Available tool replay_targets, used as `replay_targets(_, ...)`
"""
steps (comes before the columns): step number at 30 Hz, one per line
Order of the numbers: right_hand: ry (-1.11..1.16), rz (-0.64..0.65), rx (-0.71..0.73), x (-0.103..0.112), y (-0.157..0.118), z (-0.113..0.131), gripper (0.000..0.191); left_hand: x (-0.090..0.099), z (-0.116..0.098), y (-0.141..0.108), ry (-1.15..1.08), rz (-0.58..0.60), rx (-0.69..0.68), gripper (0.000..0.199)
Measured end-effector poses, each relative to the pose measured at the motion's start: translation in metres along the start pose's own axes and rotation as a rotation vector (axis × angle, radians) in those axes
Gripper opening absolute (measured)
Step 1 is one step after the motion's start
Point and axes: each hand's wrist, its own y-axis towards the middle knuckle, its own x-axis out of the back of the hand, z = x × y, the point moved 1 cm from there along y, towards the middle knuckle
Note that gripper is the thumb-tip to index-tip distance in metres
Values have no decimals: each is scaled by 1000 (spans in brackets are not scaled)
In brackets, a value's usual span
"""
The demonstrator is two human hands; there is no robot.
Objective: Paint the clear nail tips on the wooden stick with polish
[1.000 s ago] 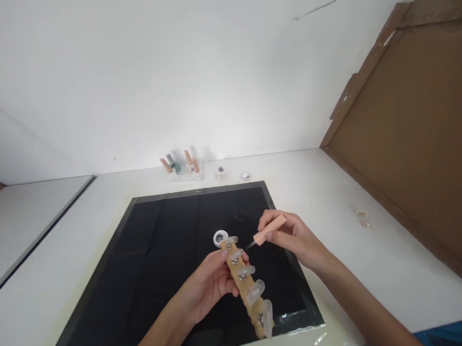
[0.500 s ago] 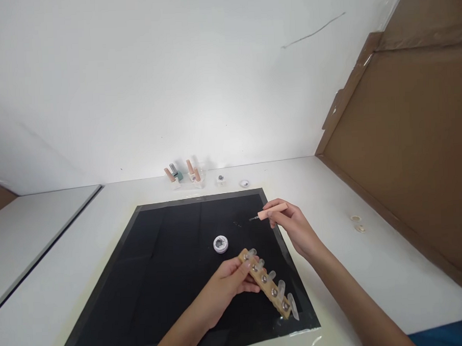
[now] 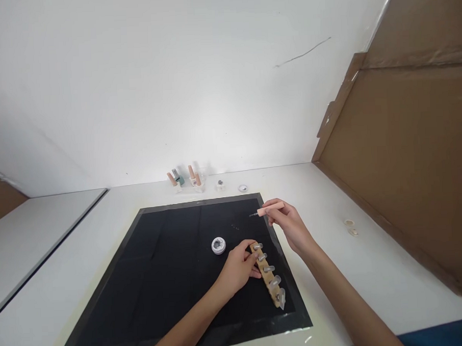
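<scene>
My left hand [image 3: 239, 267] is closed around the upper end of a tan nail-tip stand [image 3: 266, 275], just over the black mat. Several clear nail tips [image 3: 269, 268] sit in a row along the stand. In my right hand [image 3: 289, 222] is a nail polish brush [image 3: 270, 208] with a peach handle, pinched between thumb and fingers; its dark bristles point left over the mat's upper right edge. A small open white jar [image 3: 218, 245] with grey stuff inside stands on the mat, left of the stand and apart from both hands.
The black mat [image 3: 162, 278] lies on a white table. Along the back wall stand several nail polish bottles [image 3: 176, 178], a small clear pot [image 3: 220, 185] and a round white lid [image 3: 243, 188]. Two small pale discs [image 3: 349, 222] lie at right, near a brown cardboard panel [image 3: 399, 176].
The stand has turned in my left hand, so the nail tips now face more upward, and that hand has shifted right and up. My right hand holds the brush almost unchanged. The view tilted slightly.
</scene>
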Motion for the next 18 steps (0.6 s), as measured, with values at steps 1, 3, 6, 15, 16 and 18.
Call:
replay_targets(1, 2, 3, 1, 0, 0, 1, 17, 0, 1, 2, 22, -5, -7, 37)
replay_targets(3, 6, 9, 3, 0, -1, 1, 17, 0, 2, 4, 73, -15, -20, 39)
replay_targets(6, 15, 18, 4, 0, -1, 1, 16, 0, 1, 6, 166, -40, -32, 43)
replay_targets(15, 8, 33, -10, 0, 0, 2, 15, 15, -11, -44, 431, -178, -117, 42)
replay_targets(16, 5, 35, -13, -1, -1, 2, 15, 22, -15, -52, 487, -237, -181, 33)
replay_targets(18, -6, 42, -22, -3, -2, 2, 14, 38, -21, -62, 591, -383, -346, 22)
